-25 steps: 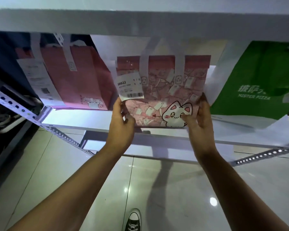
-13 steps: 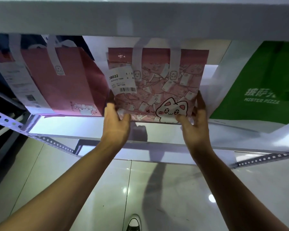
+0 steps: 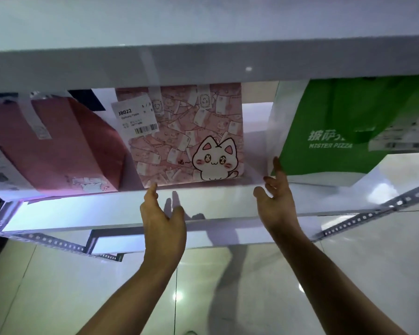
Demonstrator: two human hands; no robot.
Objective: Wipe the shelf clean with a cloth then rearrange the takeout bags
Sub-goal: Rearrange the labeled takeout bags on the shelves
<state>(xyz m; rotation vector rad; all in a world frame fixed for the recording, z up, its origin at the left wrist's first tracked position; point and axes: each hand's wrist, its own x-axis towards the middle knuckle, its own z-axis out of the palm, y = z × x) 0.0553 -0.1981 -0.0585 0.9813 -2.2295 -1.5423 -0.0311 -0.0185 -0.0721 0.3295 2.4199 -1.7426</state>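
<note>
Standing upright on the shelf (image 3: 58, 211), the cat bag (image 3: 191, 139) sits between the red bag (image 3: 65, 146) and green bag (image 3: 344, 126), likely tidied into line. Both the left hand (image 3: 163, 218) and right hand (image 3: 276, 201) hover just in front, fingers spread and loose, grasping nothing.

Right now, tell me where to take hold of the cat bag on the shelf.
Grip the cat bag by its two lower corners, one hand each side, coming from the front. It stands upright facing you. The upper shelf hides its handle tops, and the red bag crowds its left side, so the left hand must slide in low; the right hand has open space.
</note>
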